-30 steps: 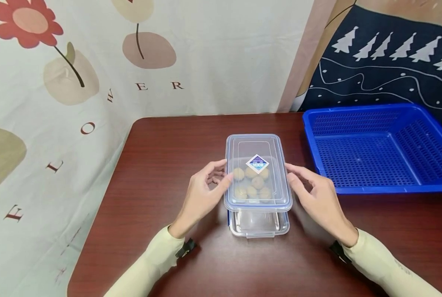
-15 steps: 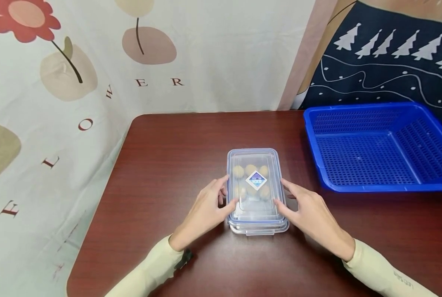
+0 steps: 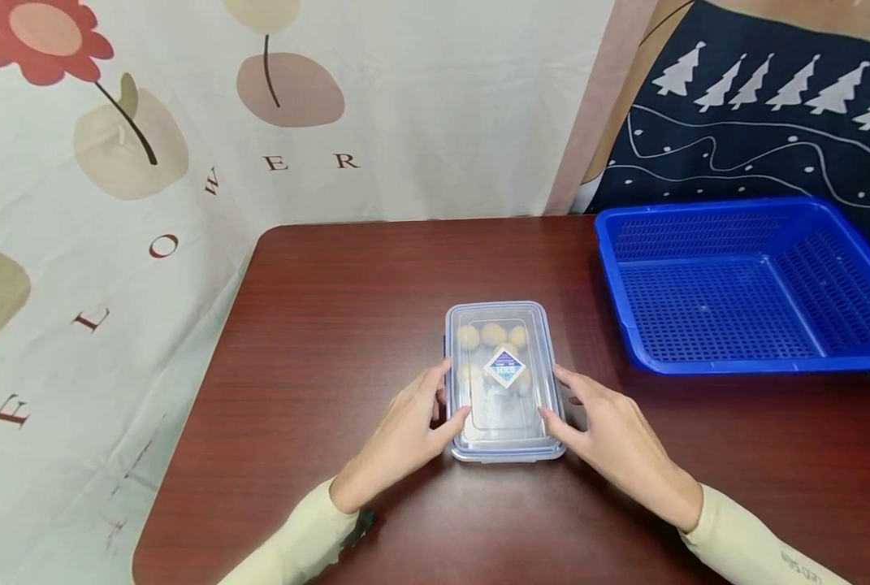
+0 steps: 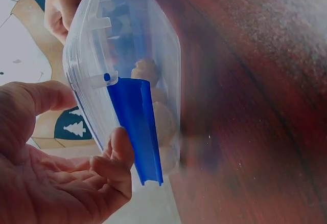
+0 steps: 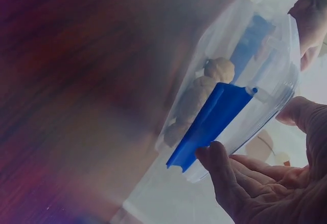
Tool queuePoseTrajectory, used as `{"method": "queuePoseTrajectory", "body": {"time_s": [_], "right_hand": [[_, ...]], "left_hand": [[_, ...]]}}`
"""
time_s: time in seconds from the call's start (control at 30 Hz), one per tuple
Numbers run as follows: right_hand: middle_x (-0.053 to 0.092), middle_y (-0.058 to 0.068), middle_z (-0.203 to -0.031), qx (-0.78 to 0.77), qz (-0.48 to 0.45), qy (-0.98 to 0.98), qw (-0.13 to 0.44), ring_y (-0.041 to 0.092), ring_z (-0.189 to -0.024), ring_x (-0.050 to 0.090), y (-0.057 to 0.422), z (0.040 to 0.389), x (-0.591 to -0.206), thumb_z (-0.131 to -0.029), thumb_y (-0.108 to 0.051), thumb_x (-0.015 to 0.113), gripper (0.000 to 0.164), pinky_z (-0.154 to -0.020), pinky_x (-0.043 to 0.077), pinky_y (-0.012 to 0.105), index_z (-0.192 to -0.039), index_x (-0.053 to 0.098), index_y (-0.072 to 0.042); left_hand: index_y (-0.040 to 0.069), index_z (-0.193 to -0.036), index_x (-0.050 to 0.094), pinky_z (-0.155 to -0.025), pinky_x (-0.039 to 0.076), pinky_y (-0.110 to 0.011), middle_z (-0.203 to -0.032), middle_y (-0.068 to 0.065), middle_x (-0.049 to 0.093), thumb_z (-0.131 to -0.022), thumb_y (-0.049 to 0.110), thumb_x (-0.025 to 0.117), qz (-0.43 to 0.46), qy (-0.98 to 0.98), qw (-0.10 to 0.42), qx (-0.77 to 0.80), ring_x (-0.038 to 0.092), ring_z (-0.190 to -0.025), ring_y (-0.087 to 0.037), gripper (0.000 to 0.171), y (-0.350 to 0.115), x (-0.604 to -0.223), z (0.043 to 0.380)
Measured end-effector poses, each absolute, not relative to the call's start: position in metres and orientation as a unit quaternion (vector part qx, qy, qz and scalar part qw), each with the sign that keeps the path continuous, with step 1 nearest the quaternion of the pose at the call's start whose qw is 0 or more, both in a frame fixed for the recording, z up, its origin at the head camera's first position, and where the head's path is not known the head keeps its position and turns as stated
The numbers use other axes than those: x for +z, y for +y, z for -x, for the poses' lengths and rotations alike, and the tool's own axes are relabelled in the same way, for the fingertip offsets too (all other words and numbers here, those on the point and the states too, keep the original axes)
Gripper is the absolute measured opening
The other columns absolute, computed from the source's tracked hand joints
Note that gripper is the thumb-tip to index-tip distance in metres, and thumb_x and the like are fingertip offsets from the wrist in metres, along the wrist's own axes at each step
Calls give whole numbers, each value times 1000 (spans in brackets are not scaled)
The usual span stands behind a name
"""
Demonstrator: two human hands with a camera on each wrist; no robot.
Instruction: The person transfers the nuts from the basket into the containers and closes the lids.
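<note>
A clear plastic food container (image 4: 168, 55) stands on the table with several round tan, walnut-like pieces (image 3: 494, 335) inside. Its clear lid (image 3: 500, 414), with a blue seal line and a diamond sticker, lies over the top. My left hand (image 3: 401, 426) holds the lid's left edge, thumb on the rim and curled fingers by a blue side latch (image 4: 135, 127) that hangs down. On the opposite edge my right hand (image 3: 617, 435) does the same, fingertips touching the other hanging blue latch (image 5: 212, 124). Some fingers are hidden behind the container in the head view.
A blue perforated plastic basket (image 3: 705, 317) stands at the right back of the dark red wooden table (image 3: 332, 325). Printed cloths (image 3: 435, 106) hang behind and to the left of the table.
Both hands have brought the lid down and toward the person. Earlier it was raised and offset over the container; now its edges line up with the container's rim.
</note>
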State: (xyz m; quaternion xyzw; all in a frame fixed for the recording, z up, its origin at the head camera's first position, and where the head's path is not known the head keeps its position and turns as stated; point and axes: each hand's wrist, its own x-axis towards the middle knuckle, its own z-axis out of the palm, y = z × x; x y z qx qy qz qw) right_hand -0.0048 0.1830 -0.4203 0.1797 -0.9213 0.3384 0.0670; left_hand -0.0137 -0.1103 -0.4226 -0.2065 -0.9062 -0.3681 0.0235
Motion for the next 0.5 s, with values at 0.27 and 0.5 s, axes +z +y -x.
{"method": "queuePoseTrajectory", "body": {"time_s": [0.27,0.5], "right_hand": [[57,31,-150,487,-102,-859,-123,37,-121,69,192,25,-425,-99,-26,82,91,-91,61,45,-163,28,10],[72,10,-102,522,-88,-829,-181,20,-89,68,196,36,-426,-99,-25,82,74,-75,55,29,-152,48,12]], "left_hand": [[4,-170,20,-91,58,-46,-146,-24,51,-101,24,80,71,-825,-143,-542,66,-112,-32,94,-114,-428,23],[-11,-162,32,-70,55,-32,-110,-16,61,-95,18,85,62,-819,-137,-554,62,-87,-20,91,-114,-427,31]]}}
